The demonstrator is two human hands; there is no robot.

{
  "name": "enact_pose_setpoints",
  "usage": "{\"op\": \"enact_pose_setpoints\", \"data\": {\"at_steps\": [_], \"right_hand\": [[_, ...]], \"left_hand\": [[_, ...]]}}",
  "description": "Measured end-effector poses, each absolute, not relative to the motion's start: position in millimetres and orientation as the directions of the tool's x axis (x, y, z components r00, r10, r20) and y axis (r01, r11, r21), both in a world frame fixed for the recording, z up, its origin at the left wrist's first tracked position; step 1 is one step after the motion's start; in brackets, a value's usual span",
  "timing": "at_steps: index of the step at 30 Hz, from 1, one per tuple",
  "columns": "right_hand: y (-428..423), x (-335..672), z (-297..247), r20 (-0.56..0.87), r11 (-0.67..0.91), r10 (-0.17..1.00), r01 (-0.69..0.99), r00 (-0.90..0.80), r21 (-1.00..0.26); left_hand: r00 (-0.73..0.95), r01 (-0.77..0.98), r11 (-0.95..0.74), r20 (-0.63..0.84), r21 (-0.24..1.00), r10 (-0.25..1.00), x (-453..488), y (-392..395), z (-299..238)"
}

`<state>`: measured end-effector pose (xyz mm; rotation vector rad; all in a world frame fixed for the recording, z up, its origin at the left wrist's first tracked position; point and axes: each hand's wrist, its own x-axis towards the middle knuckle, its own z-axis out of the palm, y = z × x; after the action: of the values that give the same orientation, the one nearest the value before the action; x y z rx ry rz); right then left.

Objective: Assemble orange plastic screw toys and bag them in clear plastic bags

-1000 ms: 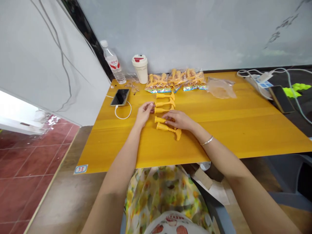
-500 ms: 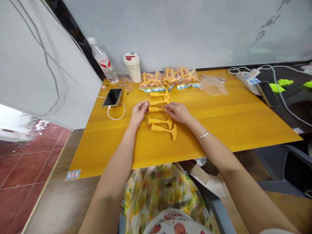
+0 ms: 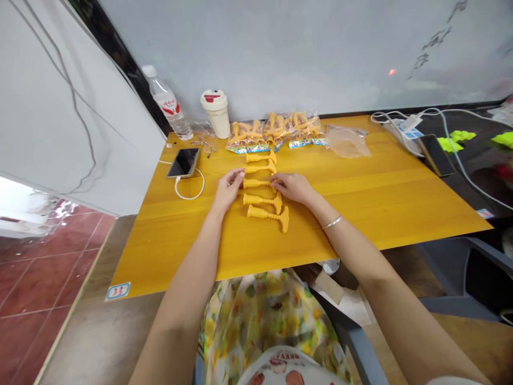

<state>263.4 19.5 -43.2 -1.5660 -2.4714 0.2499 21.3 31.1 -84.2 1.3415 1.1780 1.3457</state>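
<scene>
Several yellow plastic toy hammers lie in a column on the table, roughly parallel, heads to the right and handle ends to the left. The middle toy hammer [image 3: 256, 183] is between my hands. My left hand [image 3: 230, 185] has its fingers closed at the handle end. At the head end, my right hand [image 3: 290, 185] pinches it and partly covers the head. Two toy hammers lie beyond it, the farthest toy hammer [image 3: 260, 158] close to the bagged ones. On the near side are another toy hammer [image 3: 262, 201] and the nearest toy hammer [image 3: 267, 215], slightly tilted.
Clear bags of yellow toy hammers [image 3: 276, 131] line the back of the wooden table [image 3: 340, 214]. An empty plastic bag [image 3: 348, 141] lies to their right. At left are a water bottle [image 3: 168, 104], a cup [image 3: 216, 115] and a phone [image 3: 183, 162] on a cable.
The view has shifted slightly. Both hands remain at the two ends of the middle toy hammer, which sits a touch nearer to me than before.
</scene>
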Motion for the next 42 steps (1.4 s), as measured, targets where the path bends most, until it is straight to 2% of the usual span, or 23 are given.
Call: {"op": "enact_pose_setpoints", "data": {"at_steps": [5, 14, 26, 31, 34, 37, 42], "right_hand": [[19.0, 262.6, -43.8, 0.073, 0.417, 0.908, 0.870, -0.413, -0.262], [15.6, 262.3, -36.0, 0.009, 0.321, 0.946, 0.933, -0.324, -0.164], [20.3, 265.4, -37.9, -0.021, 0.283, 0.956, 0.934, -0.294, -0.217], [20.3, 265.8, -38.2, 0.046, 0.230, 0.973, 0.940, -0.226, -0.251], [21.7, 267.7, -38.8, 0.074, 0.156, 0.987, 0.960, -0.143, -0.234], [24.2, 269.3, -40.7, 0.040, 0.187, 0.982, 0.959, -0.183, -0.215], [28.3, 268.2, -44.7, 0.017, 0.223, 0.973, 0.910, -0.232, -0.349]], "left_hand": [[-0.054, 0.052, -0.167, 0.170, 0.985, 0.984, 20.9, 32.1, -86.3], [-0.009, 0.086, -0.171, 0.172, 0.981, 0.985, 20.4, 31.8, -86.6], [0.043, 0.127, -0.189, 0.185, 0.974, 0.982, 21.0, 29.5, -84.3], [0.045, 0.133, -0.202, 0.198, 0.970, 0.979, 21.7, 27.9, -82.1], [0.041, 0.136, -0.203, 0.199, 0.970, 0.979, 21.4, 28.2, -82.6], [0.045, 0.128, -0.203, 0.199, 0.971, 0.979, 21.4, 28.3, -83.0], [0.032, 0.097, -0.185, 0.183, 0.978, 0.983, 21.8, 26.5, -81.5]]}}
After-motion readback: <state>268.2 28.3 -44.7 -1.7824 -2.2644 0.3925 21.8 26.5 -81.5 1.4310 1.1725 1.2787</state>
